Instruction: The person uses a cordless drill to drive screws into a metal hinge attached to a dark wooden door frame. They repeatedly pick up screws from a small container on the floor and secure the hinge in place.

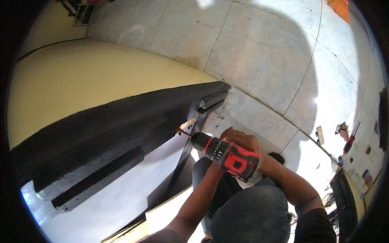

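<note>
Both hands grip red drill: right hand (pixel 243 141) wraps the drill (pixel 227 156); left hand (pixel 214 165) supports beneath, fingers hidden. Bit meets bracket (pixel 187 124) on black panel (pixel 121 121). Step: driving screw; next needs steady pressure.

Pale tiled floor (pixel 251 52) with dark grout lines across the far and right part, sunlit patches near right; cream wall (pixel 81 77) at left; orange object (pixel 339 9) at far right edge, cut off; screwdriver with red handle (pixel 351 139) lying on the floor at right; small flat metal plate (pixel 319 135) just left of it; dark boxy object (pixel 345 196) near right, partly cut off; small bits scattered near it, too small to tell.
</note>
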`<state>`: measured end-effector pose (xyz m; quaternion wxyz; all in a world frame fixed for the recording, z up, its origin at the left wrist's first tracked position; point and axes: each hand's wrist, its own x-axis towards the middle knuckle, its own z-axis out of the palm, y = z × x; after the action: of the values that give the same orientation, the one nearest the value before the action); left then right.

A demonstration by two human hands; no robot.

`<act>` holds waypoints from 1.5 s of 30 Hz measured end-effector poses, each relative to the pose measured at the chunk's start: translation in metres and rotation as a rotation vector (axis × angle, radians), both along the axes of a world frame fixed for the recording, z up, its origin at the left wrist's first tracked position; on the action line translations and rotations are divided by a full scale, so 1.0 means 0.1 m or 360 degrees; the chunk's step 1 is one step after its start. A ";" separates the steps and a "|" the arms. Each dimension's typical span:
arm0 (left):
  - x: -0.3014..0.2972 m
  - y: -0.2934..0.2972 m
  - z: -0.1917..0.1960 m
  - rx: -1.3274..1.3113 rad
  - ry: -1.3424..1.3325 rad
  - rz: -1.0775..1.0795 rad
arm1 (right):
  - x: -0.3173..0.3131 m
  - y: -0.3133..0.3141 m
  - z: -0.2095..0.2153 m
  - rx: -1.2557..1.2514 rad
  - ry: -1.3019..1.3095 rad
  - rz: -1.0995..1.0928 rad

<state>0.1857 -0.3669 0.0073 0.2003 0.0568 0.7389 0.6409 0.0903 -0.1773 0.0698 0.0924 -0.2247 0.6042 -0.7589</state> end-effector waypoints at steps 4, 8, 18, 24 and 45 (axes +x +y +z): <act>-0.51 0.06 0.18 -0.0417 0.0460 -0.0312 | 0.02 -0.04 -0.05 0.0057 -0.0071 0.0055; -0.72 0.18 0.40 -0.0551 0.0424 -0.0361 | 0.01 0.01 -0.05 0.0066 0.0028 0.0138; -0.62 0.25 0.43 -0.0462 0.0357 -0.0295 | -0.11 0.10 0.16 0.0136 0.0164 0.0015; -0.38 0.13 0.18 -0.0328 0.0177 -0.0108 | -0.25 0.20 0.20 0.0100 0.0176 0.0137; -0.63 0.21 0.34 -0.0361 -0.0057 -0.0250 | -0.05 0.10 0.18 0.0130 -0.0035 0.0125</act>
<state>0.1228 -0.3456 0.0414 0.2681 0.0800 0.7963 0.5364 0.0852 -0.1670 0.0880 0.1379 -0.2359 0.6244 -0.7318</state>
